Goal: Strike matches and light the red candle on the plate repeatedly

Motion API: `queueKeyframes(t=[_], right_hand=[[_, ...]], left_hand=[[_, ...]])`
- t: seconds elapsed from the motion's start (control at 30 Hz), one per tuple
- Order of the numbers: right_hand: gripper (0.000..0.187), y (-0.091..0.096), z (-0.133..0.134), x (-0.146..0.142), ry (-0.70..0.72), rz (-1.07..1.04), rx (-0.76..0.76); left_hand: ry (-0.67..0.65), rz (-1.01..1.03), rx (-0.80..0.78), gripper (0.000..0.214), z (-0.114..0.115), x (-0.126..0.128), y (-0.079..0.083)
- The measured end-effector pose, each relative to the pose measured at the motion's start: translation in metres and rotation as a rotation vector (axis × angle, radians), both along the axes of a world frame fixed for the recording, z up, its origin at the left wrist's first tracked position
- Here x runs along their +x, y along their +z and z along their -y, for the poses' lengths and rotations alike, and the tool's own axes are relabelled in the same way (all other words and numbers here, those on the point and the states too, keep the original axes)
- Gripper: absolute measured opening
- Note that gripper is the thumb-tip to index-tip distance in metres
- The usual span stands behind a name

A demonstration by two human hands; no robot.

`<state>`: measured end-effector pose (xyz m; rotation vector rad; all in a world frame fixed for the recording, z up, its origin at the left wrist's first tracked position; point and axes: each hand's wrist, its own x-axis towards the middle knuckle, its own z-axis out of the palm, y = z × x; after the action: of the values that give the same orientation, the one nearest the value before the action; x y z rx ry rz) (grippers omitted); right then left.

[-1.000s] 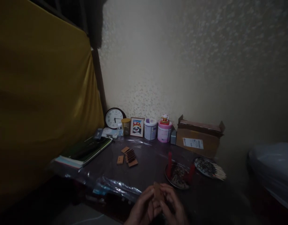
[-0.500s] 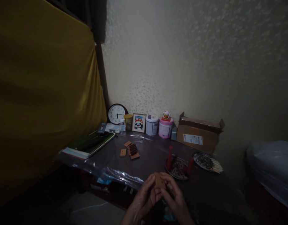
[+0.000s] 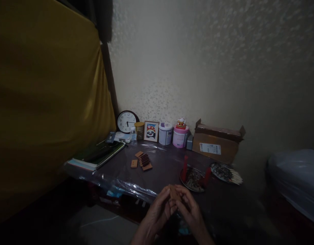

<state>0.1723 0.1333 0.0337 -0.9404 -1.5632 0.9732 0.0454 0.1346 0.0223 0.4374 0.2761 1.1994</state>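
Observation:
Both my hands meet low in the middle of the view over the near edge of a dark table (image 3: 167,168). My left hand (image 3: 157,216) and my right hand (image 3: 191,212) pinch a small brown flat piece (image 3: 174,192) between their fingertips. Farther back on the table lies a cluster of similar brown pieces (image 3: 143,160), some stacked in a row, with one separate square (image 3: 134,163) to their left. The light is dim and the piece's detail is hard to make out.
A round plate with two red candles (image 3: 192,175) sits just beyond my hands, a second plate with sticks (image 3: 224,172) to its right. Along the wall stand a clock (image 3: 126,121), a framed picture (image 3: 151,131), tubs (image 3: 180,136) and a cardboard box (image 3: 217,143). Books (image 3: 98,154) lie left; yellow cloth (image 3: 44,102) hangs beside.
The view has tilted down and shifted slightly, so the table sits higher in frame. My hands stay together on the brown piece, fingers shifting a little around it.

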Motion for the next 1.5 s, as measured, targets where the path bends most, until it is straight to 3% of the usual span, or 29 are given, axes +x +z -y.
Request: queueKeyframes(t=[0.53,1.13,1.33,1.4,1.5], right_hand=[[0.033,-0.011,-0.001,-0.001,-0.031,-0.023,-0.004],[0.032,-0.008,0.010,-0.008,-0.068,-0.077,-0.090],[0.026,-0.005,0.012,-0.013,-0.166,-0.080,-0.096],[0.026,-0.002,0.011,-0.012,-0.141,-0.101,-0.122],[0.030,0.005,0.008,-0.002,0.024,-0.154,-0.213]], left_hand=[[0.000,0.000,0.008,0.020,0.002,-0.001,0.002],[0.031,-0.058,-0.034,0.022,0.001,0.002,0.000],[0.010,-0.065,-0.013,0.023,0.003,0.005,-0.001],[0.015,-0.068,-0.026,0.023,0.003,0.004,-0.001],[0.012,-0.081,-0.021,0.027,0.003,0.001,0.000]])
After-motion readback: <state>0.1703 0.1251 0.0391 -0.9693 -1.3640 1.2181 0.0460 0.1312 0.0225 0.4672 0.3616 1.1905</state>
